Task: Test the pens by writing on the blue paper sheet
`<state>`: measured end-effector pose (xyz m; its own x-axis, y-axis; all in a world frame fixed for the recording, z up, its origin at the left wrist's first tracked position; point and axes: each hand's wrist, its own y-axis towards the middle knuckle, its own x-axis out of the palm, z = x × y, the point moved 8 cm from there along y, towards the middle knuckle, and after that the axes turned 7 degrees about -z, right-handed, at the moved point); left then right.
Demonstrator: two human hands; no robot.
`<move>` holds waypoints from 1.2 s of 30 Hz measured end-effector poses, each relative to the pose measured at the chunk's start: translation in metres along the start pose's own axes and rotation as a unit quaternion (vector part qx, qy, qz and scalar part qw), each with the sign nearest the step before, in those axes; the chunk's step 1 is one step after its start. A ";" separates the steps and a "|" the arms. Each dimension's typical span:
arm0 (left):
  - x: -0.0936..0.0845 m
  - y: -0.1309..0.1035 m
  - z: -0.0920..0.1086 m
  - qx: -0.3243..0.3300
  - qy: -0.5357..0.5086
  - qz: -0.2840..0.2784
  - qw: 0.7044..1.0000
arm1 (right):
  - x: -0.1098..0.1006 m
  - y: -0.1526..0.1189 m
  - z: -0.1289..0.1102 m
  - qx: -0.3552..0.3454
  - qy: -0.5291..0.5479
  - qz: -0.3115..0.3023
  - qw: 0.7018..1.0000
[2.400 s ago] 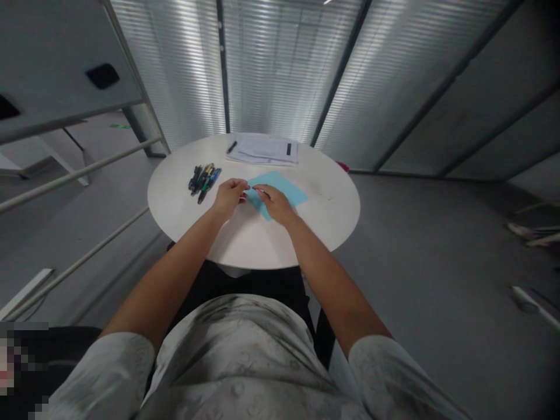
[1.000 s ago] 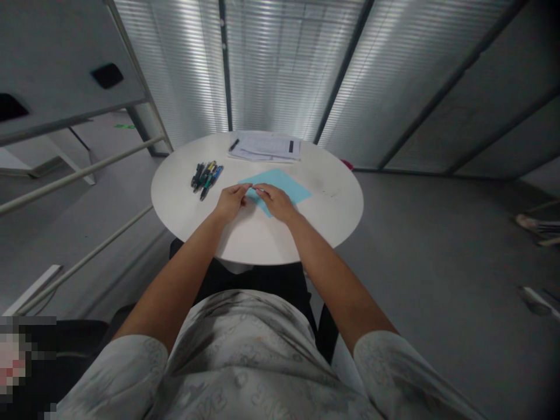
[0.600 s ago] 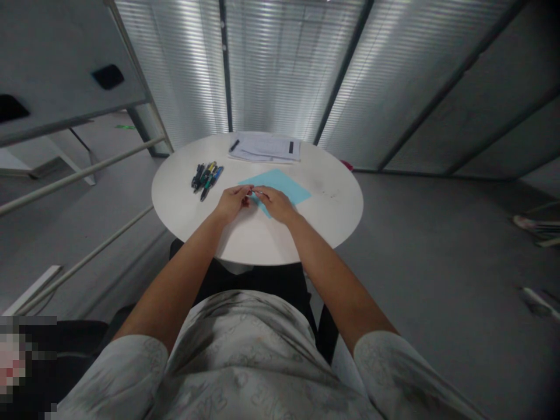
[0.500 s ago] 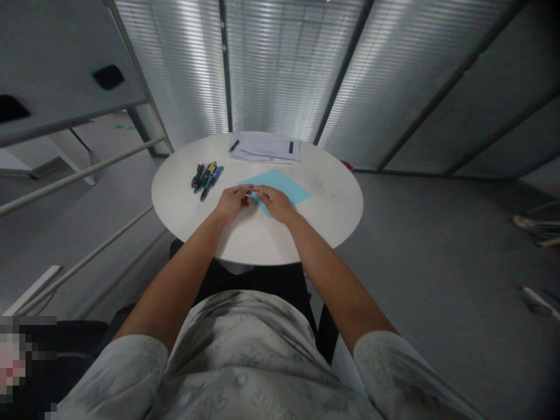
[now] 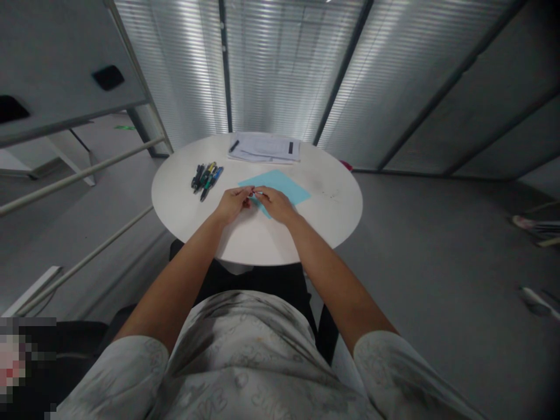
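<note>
My left hand [image 5: 233, 205] and my right hand [image 5: 274, 204] meet at the fingertips over the near corner of a light blue sheet of paper [image 5: 280, 184]. Both are closed in a pinch. Whatever sits between the fingertips is too small to make out. Reddish bits show under the fingers of my left hand, and I cannot tell what they are. The blue sheet lies flat on the white round table [image 5: 336, 224], partly covered by my hands. To the left of my left hand is a heap of pens [image 5: 207, 179], several of them, in black, green, yellow and blue.
A stack of printed papers [image 5: 265, 149] lies at the table's far side, with a black pen [image 5: 234, 146] on its left part. Small dark specks [image 5: 330, 195] dot the tabletop at right. White rails [image 5: 87, 169] and a grey board stand at left. Blinds hang behind.
The fingertips have shifted slightly, with the right fingers now closer against the left ones. The paper, pens and printed stack have stayed in place.
</note>
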<state>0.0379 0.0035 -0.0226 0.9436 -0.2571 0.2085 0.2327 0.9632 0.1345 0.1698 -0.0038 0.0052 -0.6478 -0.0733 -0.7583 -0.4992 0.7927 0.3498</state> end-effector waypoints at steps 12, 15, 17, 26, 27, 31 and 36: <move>0.002 -0.003 0.004 -0.013 -0.013 0.023 1.000 | -0.003 -0.002 -0.001 0.035 0.002 0.001 0.999; 0.002 -0.004 0.006 -0.008 -0.004 0.027 1.000 | -0.003 -0.003 0.002 0.059 0.007 0.011 0.998; 0.003 -0.004 0.006 -0.006 0.011 0.018 1.000 | -0.003 -0.003 0.005 0.067 0.012 0.014 0.998; 0.000 -0.001 0.005 0.007 0.020 0.016 1.000 | 0.000 0.002 0.008 0.003 0.020 0.043 0.999; 0.000 -0.001 0.005 0.003 0.021 0.017 1.000 | -0.001 0.002 0.008 -0.003 0.019 0.045 0.999; 0.001 -0.003 0.006 -0.009 0.021 0.023 0.999 | -0.002 0.002 0.007 -0.008 0.016 0.049 0.999; 0.001 -0.003 0.006 -0.002 0.019 0.029 0.999 | -0.005 0.001 0.002 -0.019 0.020 0.060 0.998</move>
<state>0.0368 0.0001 -0.0171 0.9636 -0.1986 0.1789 0.1791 0.9766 0.1194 0.1738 -0.0014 0.0088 -0.7263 -0.0049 -0.6874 -0.4379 0.7740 0.4573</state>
